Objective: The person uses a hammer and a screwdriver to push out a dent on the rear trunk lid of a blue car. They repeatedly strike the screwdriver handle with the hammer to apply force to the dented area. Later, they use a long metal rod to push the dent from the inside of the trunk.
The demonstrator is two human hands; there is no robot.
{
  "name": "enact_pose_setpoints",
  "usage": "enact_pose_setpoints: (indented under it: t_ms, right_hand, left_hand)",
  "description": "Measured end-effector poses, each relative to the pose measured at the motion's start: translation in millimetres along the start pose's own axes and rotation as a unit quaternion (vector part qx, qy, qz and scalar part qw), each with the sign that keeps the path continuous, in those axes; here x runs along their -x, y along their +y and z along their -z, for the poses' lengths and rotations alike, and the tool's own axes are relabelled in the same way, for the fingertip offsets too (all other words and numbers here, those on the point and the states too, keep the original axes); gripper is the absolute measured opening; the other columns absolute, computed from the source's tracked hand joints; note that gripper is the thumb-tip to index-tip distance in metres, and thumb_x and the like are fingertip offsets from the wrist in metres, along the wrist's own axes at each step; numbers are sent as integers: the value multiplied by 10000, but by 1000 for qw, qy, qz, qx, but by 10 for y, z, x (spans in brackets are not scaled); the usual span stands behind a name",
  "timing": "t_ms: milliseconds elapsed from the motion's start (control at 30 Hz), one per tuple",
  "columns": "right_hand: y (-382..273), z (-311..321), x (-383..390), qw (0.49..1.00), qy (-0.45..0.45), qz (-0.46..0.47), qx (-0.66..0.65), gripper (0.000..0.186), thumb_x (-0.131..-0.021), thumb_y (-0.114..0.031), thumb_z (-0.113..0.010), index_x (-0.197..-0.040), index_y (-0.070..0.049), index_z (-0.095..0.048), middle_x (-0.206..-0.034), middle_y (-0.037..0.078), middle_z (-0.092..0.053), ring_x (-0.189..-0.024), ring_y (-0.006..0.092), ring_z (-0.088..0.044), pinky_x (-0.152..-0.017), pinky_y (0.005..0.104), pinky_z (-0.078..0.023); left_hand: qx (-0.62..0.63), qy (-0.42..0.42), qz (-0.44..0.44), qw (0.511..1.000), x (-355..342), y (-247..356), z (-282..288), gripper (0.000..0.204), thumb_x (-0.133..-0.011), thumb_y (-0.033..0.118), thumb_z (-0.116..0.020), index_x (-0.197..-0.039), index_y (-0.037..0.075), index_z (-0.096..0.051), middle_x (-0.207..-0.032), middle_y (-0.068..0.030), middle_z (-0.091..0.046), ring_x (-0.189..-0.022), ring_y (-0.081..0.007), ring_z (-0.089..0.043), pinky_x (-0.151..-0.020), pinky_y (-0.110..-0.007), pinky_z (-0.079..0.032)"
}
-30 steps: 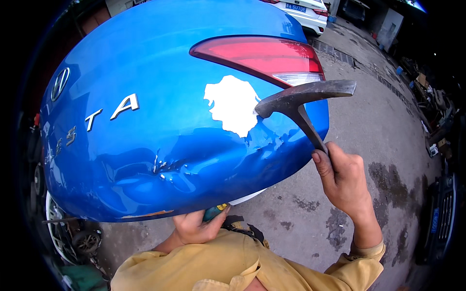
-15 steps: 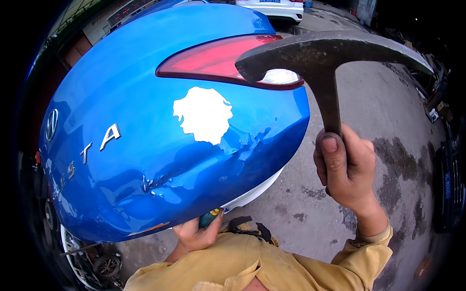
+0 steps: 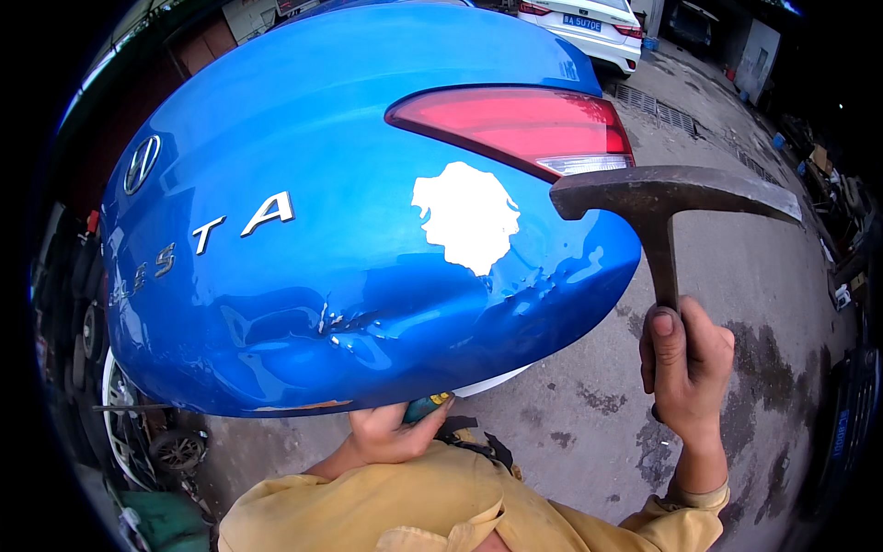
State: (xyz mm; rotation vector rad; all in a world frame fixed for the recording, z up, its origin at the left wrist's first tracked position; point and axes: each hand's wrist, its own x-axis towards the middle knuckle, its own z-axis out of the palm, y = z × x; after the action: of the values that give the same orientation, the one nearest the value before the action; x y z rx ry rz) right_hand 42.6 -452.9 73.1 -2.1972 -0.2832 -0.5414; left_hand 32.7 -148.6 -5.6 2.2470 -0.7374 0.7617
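A blue car trunk lid fills the middle of the view, with a red tail light and a white patch of bare filler. Dents and creases run along its lower edge. My right hand grips the handle of a rusty body hammer, whose head hangs just right of the lid's dented corner. My left hand is under the lid's lower edge, closed on a small green-and-yellow tool that is mostly hidden.
A white car is parked behind the lid. Stained concrete ground lies below. Wheels and scrap parts pile at the lower left, and clutter lines the right side.
The hammer has dropped lower and to the right, away from the tail light. The view has shifted so the lid sits more to the right; my left hand stays under its edge.
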Motion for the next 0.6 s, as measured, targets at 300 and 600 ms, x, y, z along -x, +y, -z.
enact_pose_setpoints:
  t_ms: [300,600]
  right_hand:
    - [10,-21,5,998,-4,-19,-55,320,-1023,-230,-565,-796,-6,-537,-517,-8,-498,-412,71,-470,-402,241,-318]
    - [59,-127,176,998,-17,39,-44,357,-1035,-293,-530,-848,8,-572,-578,18,-557,-432,81,-506,-404,239,-356]
  left_hand:
    - [10,2,3,1000,15,-9,2,369,-658,43,-817,-1016,8,-733,-981,-132,-719,-871,-303,-693,-778,-361,-544]
    - [-25,1,16,1000,45,1,-25,338,-636,32,-802,-967,8,-738,-985,-170,-718,-857,-310,-690,-805,-367,-525]
